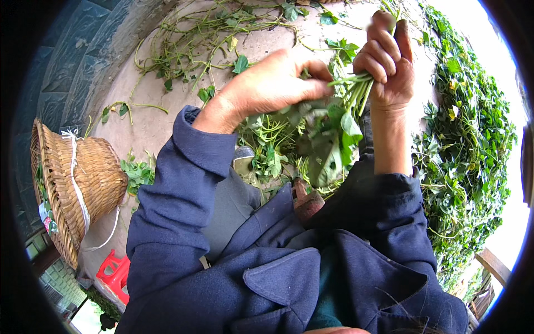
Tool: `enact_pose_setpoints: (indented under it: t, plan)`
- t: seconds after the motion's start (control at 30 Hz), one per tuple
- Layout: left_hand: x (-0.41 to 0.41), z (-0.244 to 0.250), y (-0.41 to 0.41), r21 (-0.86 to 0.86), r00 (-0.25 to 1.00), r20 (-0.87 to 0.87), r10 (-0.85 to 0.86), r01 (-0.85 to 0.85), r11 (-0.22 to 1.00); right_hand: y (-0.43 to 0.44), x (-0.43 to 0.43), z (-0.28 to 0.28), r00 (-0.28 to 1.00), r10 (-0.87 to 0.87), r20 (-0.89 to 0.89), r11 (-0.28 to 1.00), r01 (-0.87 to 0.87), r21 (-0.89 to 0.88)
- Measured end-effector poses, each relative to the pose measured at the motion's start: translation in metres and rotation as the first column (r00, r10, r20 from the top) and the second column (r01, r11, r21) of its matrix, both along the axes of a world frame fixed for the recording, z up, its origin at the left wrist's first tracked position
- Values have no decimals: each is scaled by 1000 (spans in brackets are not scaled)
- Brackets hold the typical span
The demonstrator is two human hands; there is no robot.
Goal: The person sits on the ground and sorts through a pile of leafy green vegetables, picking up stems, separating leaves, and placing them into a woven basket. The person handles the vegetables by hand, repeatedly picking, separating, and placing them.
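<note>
In my right hand (386,62) is a bunch of green leaf stalks (354,94), and a vine stem also rises between its thumb and forefinger. Broad green leaves (350,129) hang below the bunch, partly blurred. My left hand (275,83) reaches in from the left, its thumb and fingers curled beside the stalk ends. Motion blur hides whether those fingertips grip a stalk or leaf. Beneath both hands lies a heap of picked leaves and stalks (271,160) on the ground, between my legs.
A large pile of leafy vines (467,167) lines the right side. Mostly stripped vines (187,46) lie tangled at the far left. At left, a wicker basket (89,175) with a white cord rests tipped sideways near a red plastic stool (114,275). One shoe (243,156) shows by the leaves.
</note>
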State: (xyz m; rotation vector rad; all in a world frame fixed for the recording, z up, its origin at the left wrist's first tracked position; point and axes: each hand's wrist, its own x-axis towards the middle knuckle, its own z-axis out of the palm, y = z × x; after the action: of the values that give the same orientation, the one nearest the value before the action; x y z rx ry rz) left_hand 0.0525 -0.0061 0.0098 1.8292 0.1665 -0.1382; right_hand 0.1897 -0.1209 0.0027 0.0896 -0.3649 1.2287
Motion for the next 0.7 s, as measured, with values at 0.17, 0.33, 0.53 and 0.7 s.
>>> enact_pose_setpoints:
  t: [0.17, 0.33, 0.53, 0.7]
  plan:
    - [-8, -12, 23, 206, 986, 89, 138, -154, 966, -1, 12, -6, 995, -104, 9, 993, 104, -49]
    - [-10, -10, 20, 409, 961, 206, 182, -254, 876, 2, 12, -15, 992, -125, -9, 991, 125, -38]
    - [3, -16, 21, -481, 841, 72, 537, -442, 757, 8, 4, -14, 998, -56, 11, 998, 56, -32]
    - [-8, -19, 85, -479, 475, 64, 878, -757, 445, 3, 6, -13, 998, -32, -60, 999, 29, -43]
